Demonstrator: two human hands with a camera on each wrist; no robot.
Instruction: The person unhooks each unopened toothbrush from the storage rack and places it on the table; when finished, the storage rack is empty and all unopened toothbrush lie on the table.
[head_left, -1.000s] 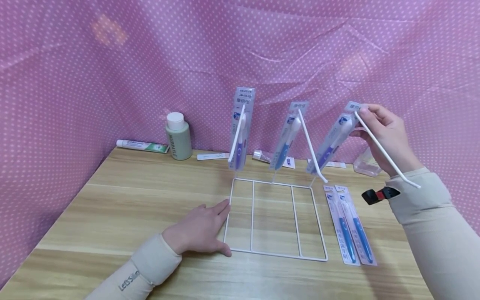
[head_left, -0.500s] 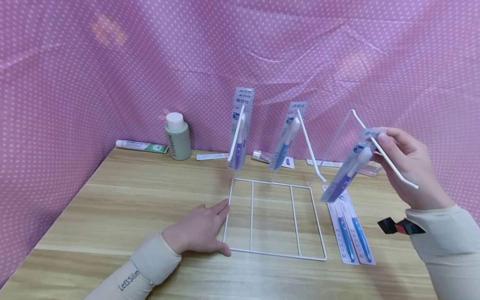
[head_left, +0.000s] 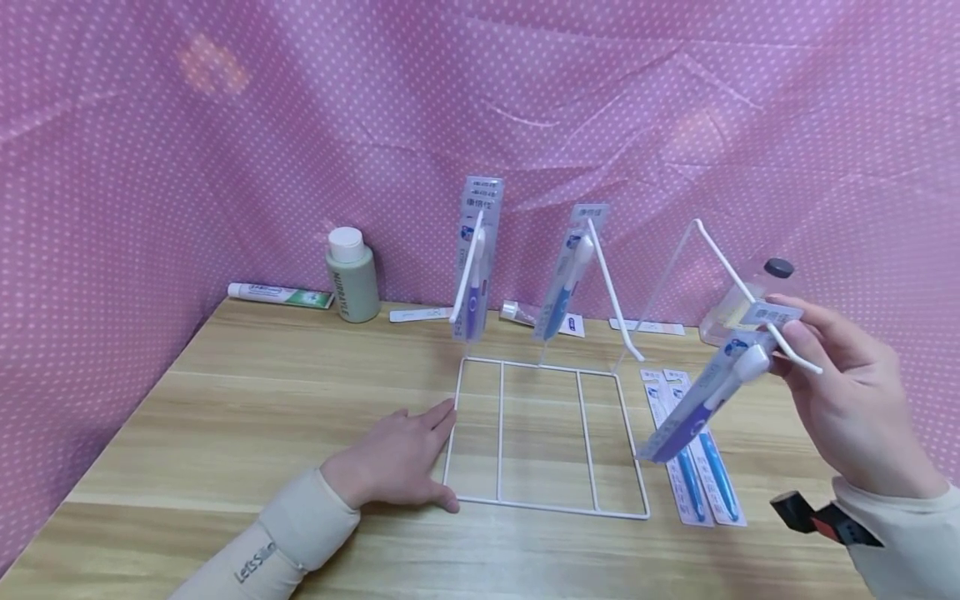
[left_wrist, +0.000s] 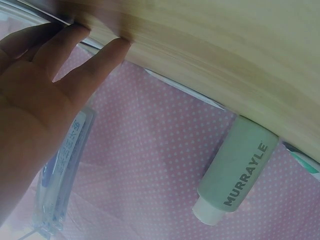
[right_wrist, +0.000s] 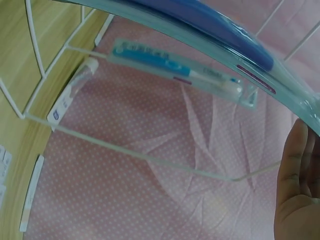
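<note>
Right hand pinches the top of the blue packaged toothbrush at the white wire hook's tip, its long axis slanting down-left; left hand lies flat by the white wire rack base.

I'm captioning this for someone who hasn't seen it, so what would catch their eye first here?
First, the right hand at the right, pinching a packaged toothbrush at the tip of the white wire rack's right-most hook. Two more toothbrush packs hang from the rack's other hooks at the centre, against the pink dotted backdrop. The left hand rests flat on the wooden table, touching the rack's base.
</note>
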